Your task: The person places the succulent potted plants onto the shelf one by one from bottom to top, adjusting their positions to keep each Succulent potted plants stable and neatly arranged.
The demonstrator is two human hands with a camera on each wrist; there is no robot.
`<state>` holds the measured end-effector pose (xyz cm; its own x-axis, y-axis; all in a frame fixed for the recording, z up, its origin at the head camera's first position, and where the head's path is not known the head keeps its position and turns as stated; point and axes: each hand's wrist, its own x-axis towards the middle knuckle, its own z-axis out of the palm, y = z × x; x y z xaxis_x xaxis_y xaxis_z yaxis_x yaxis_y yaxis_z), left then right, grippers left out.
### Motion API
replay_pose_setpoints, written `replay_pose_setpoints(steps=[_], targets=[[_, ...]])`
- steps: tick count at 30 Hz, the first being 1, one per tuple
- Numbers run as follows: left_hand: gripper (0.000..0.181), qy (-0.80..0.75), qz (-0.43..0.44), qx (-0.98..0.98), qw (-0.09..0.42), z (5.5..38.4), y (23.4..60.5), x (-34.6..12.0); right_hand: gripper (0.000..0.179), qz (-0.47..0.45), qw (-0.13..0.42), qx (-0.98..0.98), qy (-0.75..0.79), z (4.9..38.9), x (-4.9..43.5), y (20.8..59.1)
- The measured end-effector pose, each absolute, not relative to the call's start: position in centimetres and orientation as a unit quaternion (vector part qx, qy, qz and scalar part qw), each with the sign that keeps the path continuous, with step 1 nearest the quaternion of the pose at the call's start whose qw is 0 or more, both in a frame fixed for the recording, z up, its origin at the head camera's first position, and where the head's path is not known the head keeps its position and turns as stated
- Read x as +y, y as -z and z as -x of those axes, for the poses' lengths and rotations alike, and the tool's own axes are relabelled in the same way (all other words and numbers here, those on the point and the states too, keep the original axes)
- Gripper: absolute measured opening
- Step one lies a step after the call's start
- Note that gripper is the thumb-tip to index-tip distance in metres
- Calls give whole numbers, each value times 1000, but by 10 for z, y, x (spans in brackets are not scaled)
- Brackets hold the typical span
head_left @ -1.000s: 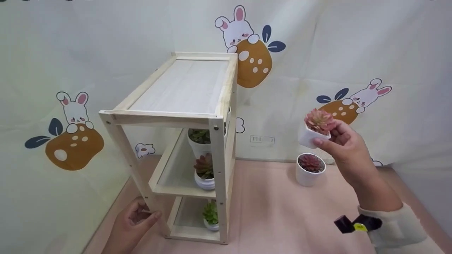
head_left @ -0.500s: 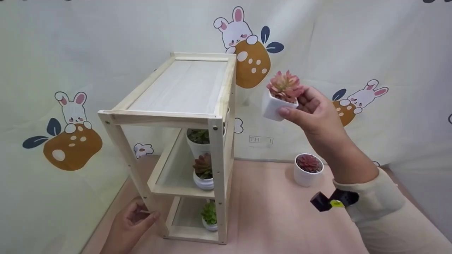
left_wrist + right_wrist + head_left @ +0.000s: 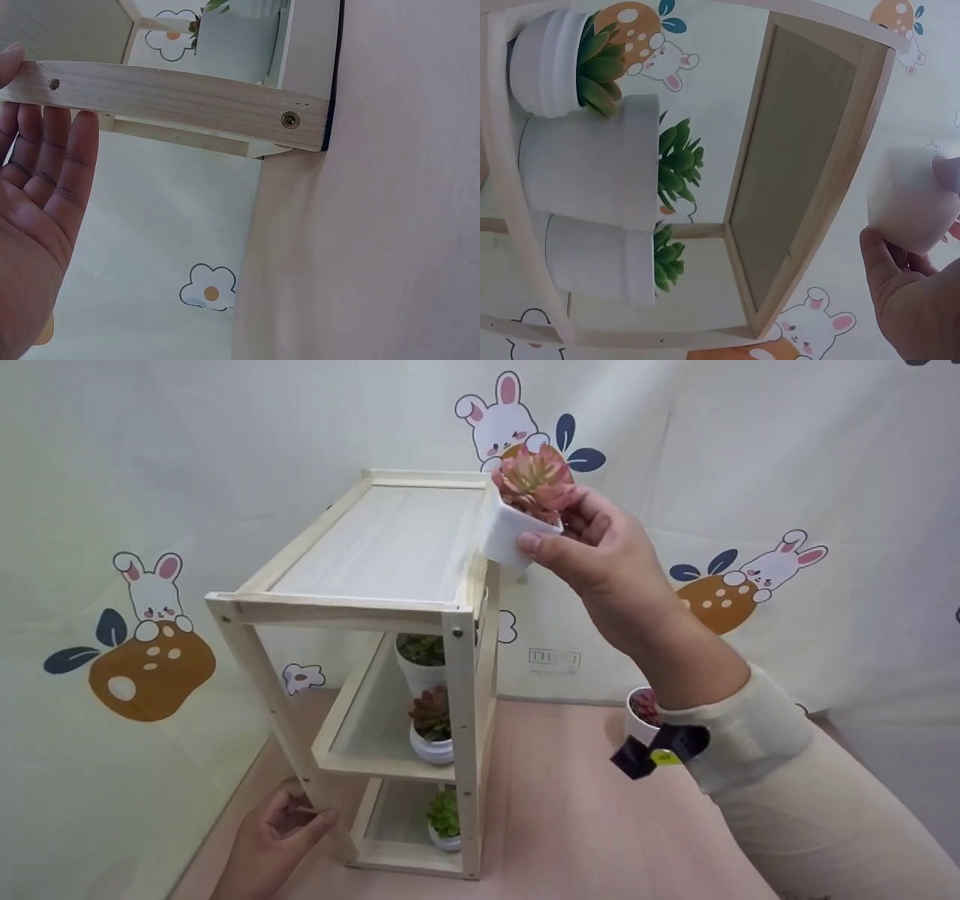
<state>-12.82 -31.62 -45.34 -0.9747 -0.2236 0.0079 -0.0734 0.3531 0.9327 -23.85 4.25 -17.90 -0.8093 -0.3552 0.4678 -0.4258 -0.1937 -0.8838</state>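
Note:
In the head view, my right hand (image 3: 615, 555) pinches the white pot of a pink succulent (image 3: 534, 484) at the right edge of the shelf's top. The right wrist view shows this white pot (image 3: 906, 196) raised beside the top board, thumb and fingers on its sides. My left hand (image 3: 270, 840) grips the near left post of the wooden shelf (image 3: 465, 720), low down. From the left wrist, the thumb lies on one side of the post (image 3: 172, 94) and the fingers on the other.
On the middle tier stand a reddish-green succulent (image 3: 432, 716) and a larger white pot (image 3: 424, 660). A green succulent (image 3: 444, 814) sits on the bottom tier. A dark red potted succulent (image 3: 641, 716) on the pink cloth (image 3: 562, 802) is partly hidden by the right forearm.
My right hand has carried the pink succulent left and upward, from above the dark red one to the shelf's top edge. My left hand has stayed on the post.

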Motion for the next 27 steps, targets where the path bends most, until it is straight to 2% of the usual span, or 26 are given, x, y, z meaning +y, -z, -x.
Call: replay_pose_setpoints(steps=[12, 27], targets=[[37, 557, -89, -823, 68, 128, 453, -317, 46, -316, 20, -664, -677, 236, 1, 163], [37, 560, -90, -821, 67, 128, 453, -316, 55, -290, 39, -769, -568, 233, -12, 152]])
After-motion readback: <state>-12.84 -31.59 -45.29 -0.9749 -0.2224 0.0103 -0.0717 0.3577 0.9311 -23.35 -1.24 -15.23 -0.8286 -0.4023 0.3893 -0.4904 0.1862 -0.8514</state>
